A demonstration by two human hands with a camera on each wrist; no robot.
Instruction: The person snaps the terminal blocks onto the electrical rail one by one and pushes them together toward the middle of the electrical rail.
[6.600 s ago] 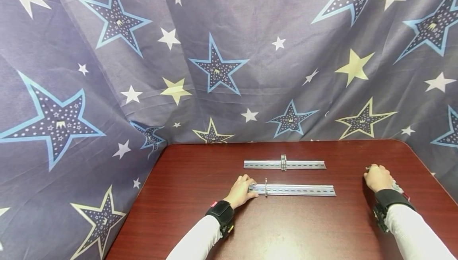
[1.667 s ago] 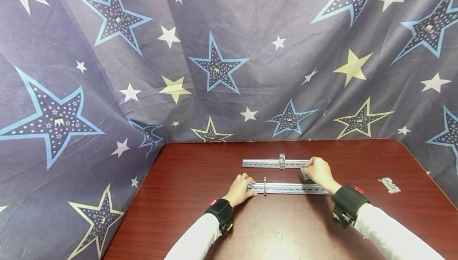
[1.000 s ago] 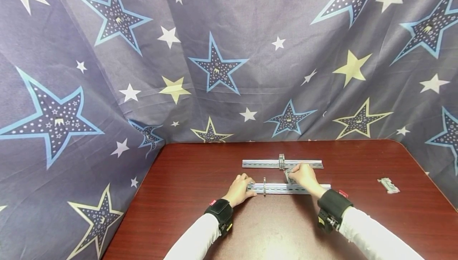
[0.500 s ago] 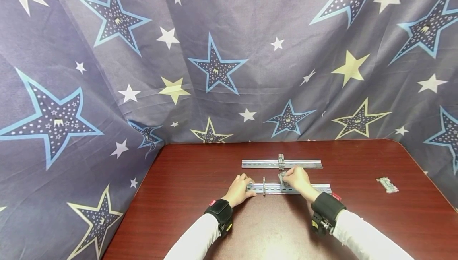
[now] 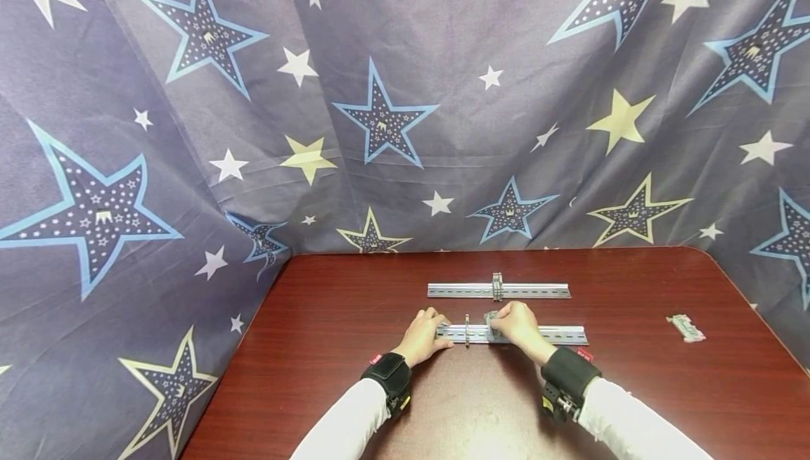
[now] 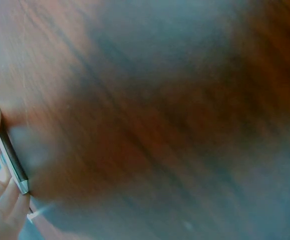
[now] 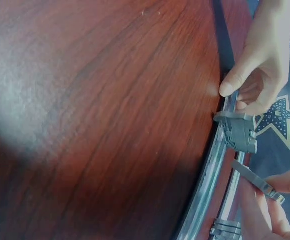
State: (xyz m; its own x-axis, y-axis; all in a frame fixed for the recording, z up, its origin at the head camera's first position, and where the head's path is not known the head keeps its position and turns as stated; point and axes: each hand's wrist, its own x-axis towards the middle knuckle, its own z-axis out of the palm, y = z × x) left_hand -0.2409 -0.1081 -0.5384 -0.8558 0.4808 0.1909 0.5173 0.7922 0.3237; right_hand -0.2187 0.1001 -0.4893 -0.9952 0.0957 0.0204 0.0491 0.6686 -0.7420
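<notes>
In the head view my left hand grips the left end of the near slotted metal DIN rail, thumb on the front edge. A thin grey terminal block stands upright on that rail, just right of the hand. My right hand pinches another grey terminal block over the rail. In the right wrist view this pinched terminal block is tilted, apart from the mounted terminal block. Whether it touches the rail cannot be told. The left wrist view shows fingers at the rail's end.
Farther back lies a second DIN rail with several terminal blocks clustered mid-length. One loose light-grey terminal block lies flat on the table at the right. A star-patterned cloth hangs behind and left of the table.
My right hand has come from the table's right side, carrying a terminal block leftward and down to the near rail, close to the mounted one. My left hand keeps its grip.
</notes>
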